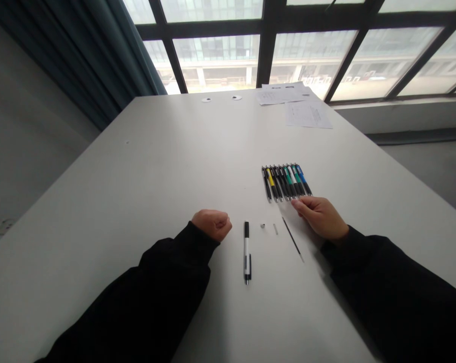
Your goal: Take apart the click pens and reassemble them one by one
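Observation:
My left hand (213, 224) rests on the table in a loose fist, left of a white and black pen barrel (246, 249). Right of that barrel lie a small metal pen tip (263, 226), a thin spring (275, 229) and a slanting ink refill (292, 240), all apart from one another. My right hand (321, 216) is closed, thumb against fingers, at the near end of a row of click pens (287, 181) with black, yellow, green, white and blue barrels. Its fingertips meet the lower pen ends; whether anything is pinched between them is hidden.
White table (167, 166) under everything. Printed papers (309, 115) lie at its far right, with two small white round pieces (237, 98) along the far edge. Behind stands a dark-framed window (265, 50); a blue curtain (99, 50) hangs at the left.

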Available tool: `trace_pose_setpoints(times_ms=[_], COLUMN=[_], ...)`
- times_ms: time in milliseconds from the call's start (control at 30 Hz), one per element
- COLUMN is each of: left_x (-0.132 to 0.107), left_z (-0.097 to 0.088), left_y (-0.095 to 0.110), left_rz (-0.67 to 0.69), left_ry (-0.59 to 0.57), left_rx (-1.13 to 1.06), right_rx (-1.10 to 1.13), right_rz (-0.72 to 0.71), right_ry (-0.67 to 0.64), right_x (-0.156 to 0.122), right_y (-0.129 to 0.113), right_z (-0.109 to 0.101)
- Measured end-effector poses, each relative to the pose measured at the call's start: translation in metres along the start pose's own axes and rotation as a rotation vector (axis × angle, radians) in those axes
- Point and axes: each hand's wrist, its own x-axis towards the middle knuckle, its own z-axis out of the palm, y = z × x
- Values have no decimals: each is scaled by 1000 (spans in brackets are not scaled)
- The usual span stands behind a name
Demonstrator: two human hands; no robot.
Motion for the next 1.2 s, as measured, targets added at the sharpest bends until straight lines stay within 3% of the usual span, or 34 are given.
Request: trace_pose_setpoints(times_ms=[567, 667, 767, 933, 1067, 1200], left_x=[2, 0, -4, -12, -12, -7], left_z=[-4, -4, -2, -1, -4, -5], left_y=[6, 11, 26, 56, 51, 40], left_rz=[-27, -51, -86, -174, -255, -276], left_ry=[1, 29, 37, -198, -289, -183], left_rx=[-4, 7, 49, 192, 65, -270], right_rx=[-56, -124, -260, -467, -525, -624], right_rz=[-10, -19, -14, 42, 52, 19], right_ry=[-29, -101, -257, -362, -363, -363], right_x=[0, -2, -7, -12, -13, -18], right_y=[-1, -4, -15, -32, -32, -25], right_z=[-1, -2, -3, -2, -3, -5])
